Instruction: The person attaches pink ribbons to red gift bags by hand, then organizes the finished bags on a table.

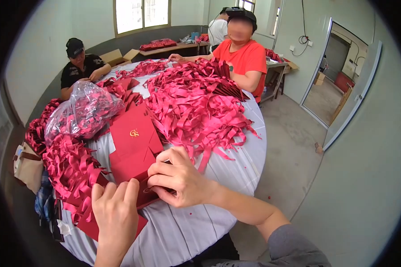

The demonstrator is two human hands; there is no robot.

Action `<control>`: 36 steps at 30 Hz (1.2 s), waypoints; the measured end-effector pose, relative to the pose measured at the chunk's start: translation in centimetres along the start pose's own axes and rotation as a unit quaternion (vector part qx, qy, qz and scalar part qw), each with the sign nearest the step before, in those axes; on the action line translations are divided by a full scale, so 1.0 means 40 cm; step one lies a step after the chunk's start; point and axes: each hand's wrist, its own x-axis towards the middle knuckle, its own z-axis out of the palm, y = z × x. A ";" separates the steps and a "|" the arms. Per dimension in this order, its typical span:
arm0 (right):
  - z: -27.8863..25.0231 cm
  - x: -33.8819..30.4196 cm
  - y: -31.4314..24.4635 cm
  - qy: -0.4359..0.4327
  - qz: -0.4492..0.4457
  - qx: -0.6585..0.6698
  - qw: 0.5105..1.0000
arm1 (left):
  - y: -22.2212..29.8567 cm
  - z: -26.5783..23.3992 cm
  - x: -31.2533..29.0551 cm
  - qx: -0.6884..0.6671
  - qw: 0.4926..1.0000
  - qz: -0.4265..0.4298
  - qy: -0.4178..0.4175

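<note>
Both hands work at a red cardboard gift box [138, 167] on the near part of the table. Its long panel, with a gold emblem, lies stretched away from me, with creased flaps nearer. My left hand [116, 207] is closed over the near left edge, fingers bent down and fingertips out of sight. Thumb and fingers of my right hand [178, 178] pinch the box's near right edge; the exact spot is partly hidden. Another red card piece [140, 224] lies beneath, beside my left wrist. A large heap of pink-red ribbons [200, 107], attached to red card pieces, lies beyond my right hand.
More ribbons [69, 164] line the table's left side, near a clear plastic bag [82, 111] of red pieces. A white cloth [209, 213] covers the round table. A person in black [82, 66] and one in orange-red [245, 58] are across it. A door [356, 98] stands open at right.
</note>
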 end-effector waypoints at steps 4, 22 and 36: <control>-0.008 0.005 -0.003 -0.017 0.002 -0.023 1.000 | 0.021 0.000 0.014 0.000 0.998 -0.027 -0.055; -0.007 -0.001 -0.002 -0.035 0.018 -0.053 0.998 | -0.037 0.011 -0.018 -0.316 0.939 -0.133 -0.020; -0.016 0.003 0.011 -0.006 0.029 0.002 1.000 | -0.051 0.041 -0.032 -0.307 0.938 -0.161 0.012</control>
